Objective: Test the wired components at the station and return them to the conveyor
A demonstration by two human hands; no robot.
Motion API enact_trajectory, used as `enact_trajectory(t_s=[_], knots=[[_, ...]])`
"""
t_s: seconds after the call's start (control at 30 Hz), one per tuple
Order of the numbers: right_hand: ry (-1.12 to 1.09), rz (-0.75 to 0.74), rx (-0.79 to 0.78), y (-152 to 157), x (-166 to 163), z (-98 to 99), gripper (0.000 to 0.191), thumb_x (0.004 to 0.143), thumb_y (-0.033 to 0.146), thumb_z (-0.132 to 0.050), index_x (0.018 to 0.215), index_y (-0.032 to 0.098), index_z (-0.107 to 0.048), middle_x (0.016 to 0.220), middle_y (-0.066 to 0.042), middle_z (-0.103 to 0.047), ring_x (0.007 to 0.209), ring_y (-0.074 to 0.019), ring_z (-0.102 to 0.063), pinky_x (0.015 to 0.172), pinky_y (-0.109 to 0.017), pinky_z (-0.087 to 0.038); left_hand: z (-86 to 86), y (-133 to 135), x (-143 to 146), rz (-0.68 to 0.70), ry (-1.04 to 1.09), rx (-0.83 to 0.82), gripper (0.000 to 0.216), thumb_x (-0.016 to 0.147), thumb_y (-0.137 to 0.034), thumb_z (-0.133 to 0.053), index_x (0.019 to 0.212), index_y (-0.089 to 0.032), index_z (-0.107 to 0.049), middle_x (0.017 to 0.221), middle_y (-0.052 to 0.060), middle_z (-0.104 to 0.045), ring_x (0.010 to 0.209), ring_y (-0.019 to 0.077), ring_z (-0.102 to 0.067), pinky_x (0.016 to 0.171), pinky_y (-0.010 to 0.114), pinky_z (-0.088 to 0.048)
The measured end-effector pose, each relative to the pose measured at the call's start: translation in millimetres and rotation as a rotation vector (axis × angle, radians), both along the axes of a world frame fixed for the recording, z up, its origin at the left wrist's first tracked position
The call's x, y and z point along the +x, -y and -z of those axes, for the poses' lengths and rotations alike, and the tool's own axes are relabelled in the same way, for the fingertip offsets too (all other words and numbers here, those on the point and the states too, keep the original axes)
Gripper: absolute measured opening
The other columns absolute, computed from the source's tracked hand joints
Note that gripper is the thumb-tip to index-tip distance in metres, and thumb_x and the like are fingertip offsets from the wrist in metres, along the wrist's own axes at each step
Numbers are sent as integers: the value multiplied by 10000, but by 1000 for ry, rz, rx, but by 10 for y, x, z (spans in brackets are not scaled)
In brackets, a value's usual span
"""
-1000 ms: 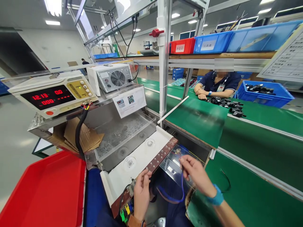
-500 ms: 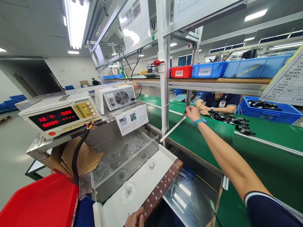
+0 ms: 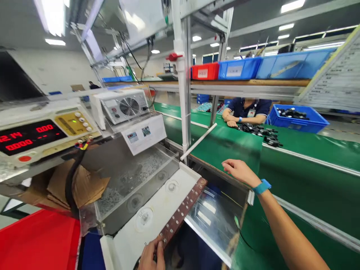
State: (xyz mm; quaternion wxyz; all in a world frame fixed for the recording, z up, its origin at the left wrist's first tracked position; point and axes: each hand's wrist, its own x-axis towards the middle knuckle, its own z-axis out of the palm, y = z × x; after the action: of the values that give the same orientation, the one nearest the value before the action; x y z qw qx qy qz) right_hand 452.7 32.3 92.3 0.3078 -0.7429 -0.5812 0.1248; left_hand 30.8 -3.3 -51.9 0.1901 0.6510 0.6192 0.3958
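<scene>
Hovering right hand (image 3: 239,171), fingers loose, empty, over green mat (image 3: 225,144) | left hand (image 3: 149,257) fingertips pressing near end of brown strip (image 3: 182,212)

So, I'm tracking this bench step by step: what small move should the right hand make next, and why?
Probably bring the right hand down to the clear acrylic cover. It hovers open and empty over the green mat's edge, just above that cover, while the left hand already rests on the brown terminal strip beside it.
</scene>
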Motion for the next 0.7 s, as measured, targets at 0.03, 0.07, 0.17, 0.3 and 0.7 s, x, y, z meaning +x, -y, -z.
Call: enact_trajectory(t_s=[0.03, 0.07, 0.17, 0.3, 0.7], knots=[[31, 57, -39, 287, 25, 31, 296, 876, 376, -446, 835, 194, -676, 729, -21, -676, 656, -166, -588, 590, -246, -392, -55, 3, -19, 43, -25, -46, 265, 785, -460, -506, 823, -273, -689, 866, 46, -742, 798, 250, -670, 742, 343, -498], [64, 121, -79, 555, 41, 63, 298, 878, 381, -444, 848, 201, -680, 746, -25, -681, 675, -173, -592, 597, -250, -388, -100, 1, -30, 56, -48, -92, 278, 782, -470, -505, 837, -270, -691, 882, 53, -740, 823, 260, -669, 756, 353, -498], [153, 266, -210, 1208, -17, 208, 294, 885, 363, -445, 809, 210, -684, 748, -42, -681, 692, -190, -595, 604, -264, -371, -179, -18, -28, 38, -54, -217, 327, 787, -505, -494, 896, -264, -686, 922, 61, -734, 842, 266, -662, 770, 373, -496], [221, 387, -337, 1699, -313, 549, 244, 890, 329, -468, 889, 206, -679, 857, -69, -679, 773, -203, -612, 644, -276, -387, -258, 6, -24, -8, 169, -364, 416, 747, -569, -524, 937, -230, -671, 871, 58, -739, 861, 269, -665, 795, 385, -504], [7, 467, -167, 1866, -836, 934, 232, 912, 329, -397, 800, 193, -548, 823, -67, -606, 751, -211, -568, 682, -311, -407, -360, 627, 458, 186, 557, -533, 606, 682, -691, -582, 985, -170, -648, 914, 106, -725, 910, 265, -662, 823, 379, -511]])
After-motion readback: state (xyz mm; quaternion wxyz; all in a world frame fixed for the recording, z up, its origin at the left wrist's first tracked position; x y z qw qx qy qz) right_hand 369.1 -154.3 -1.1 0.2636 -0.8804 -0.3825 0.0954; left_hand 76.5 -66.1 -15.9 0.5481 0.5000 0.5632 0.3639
